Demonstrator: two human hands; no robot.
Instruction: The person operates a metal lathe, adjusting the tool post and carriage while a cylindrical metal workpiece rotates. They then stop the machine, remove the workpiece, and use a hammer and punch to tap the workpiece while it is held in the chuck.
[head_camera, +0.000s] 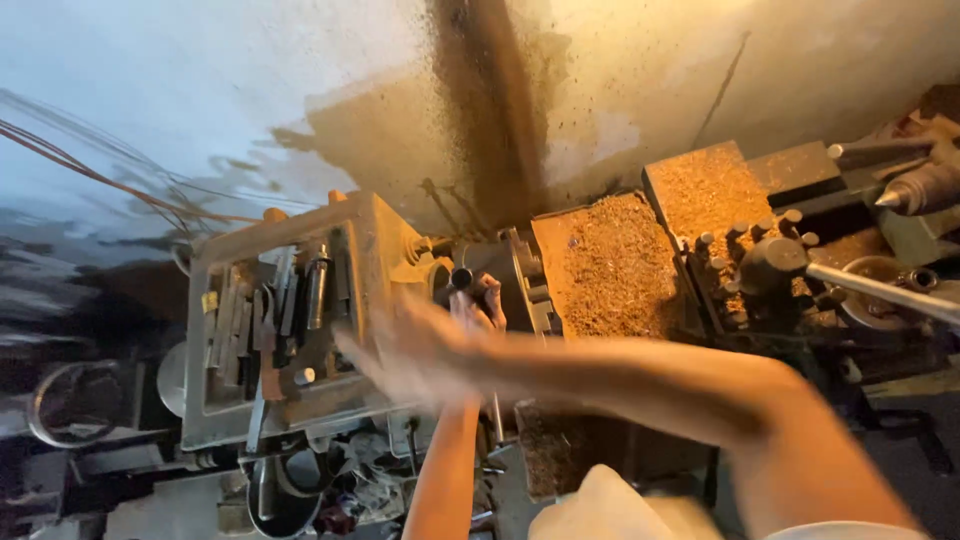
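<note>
Chuck key (463, 279): dark socket-ended tool, frame centre, at lathe chuck (500, 275), just right of headstock (385, 250). Left hand (480, 305) clenched round chuck key, forearm coming up from 6 o'clock. Right hand (410, 350) blurred, fingers spread flat, grasping nothing, crossing over left wrist at 8 o'clock of key; arm enters from 4 o'clock. Tool tray (215, 330) on headstock top at 9 o'clock, holding bars and cutters. Chip-covered carriage (610, 265) at 3 o'clock. Tool post (770, 265) beyond, tailstock centre (915, 190) far at 2 o'clock.

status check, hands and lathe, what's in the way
Left hand gripping dark handle at lathe. Right hand blurred, open, crossing in front. Shavings cover bed.
</note>
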